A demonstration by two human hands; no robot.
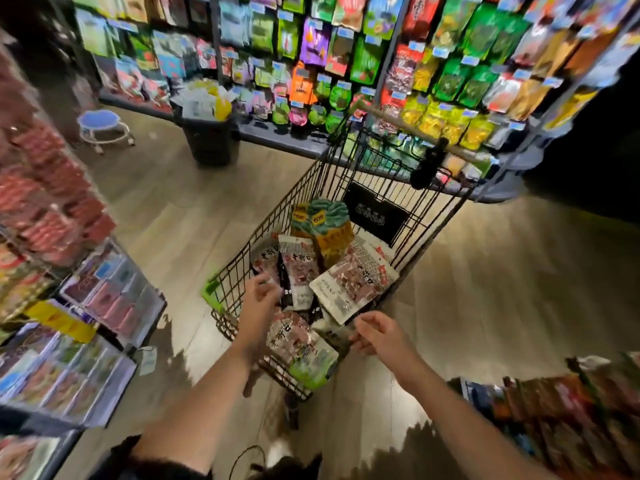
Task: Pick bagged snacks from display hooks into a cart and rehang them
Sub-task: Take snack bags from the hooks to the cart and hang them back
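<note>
A black wire cart (239,271) stands in the aisle in front of me and holds several snack bags. Among them are a large white bag (356,282), a green-and-orange bag (329,226), narrow red-and-white bags (299,268), and one with a green end (304,355) at the near edge. My left hand (259,299) reaches over the cart's left wall, fingers loosely bent above the narrow bags. My right hand (379,334) hovers at the near right corner with loosely curled fingers beside the white bag's corner. Neither hand visibly grips anything. More bags hang on the display hooks (450,74) behind the cart.
A black bin (211,140) stuffed with wrappers stands on the floor at the left of the display. A blue rolling stool (102,124) is further left. Racks of packets line my left side (90,306) and lower right (554,410). Wooden floor lies either side of the cart.
</note>
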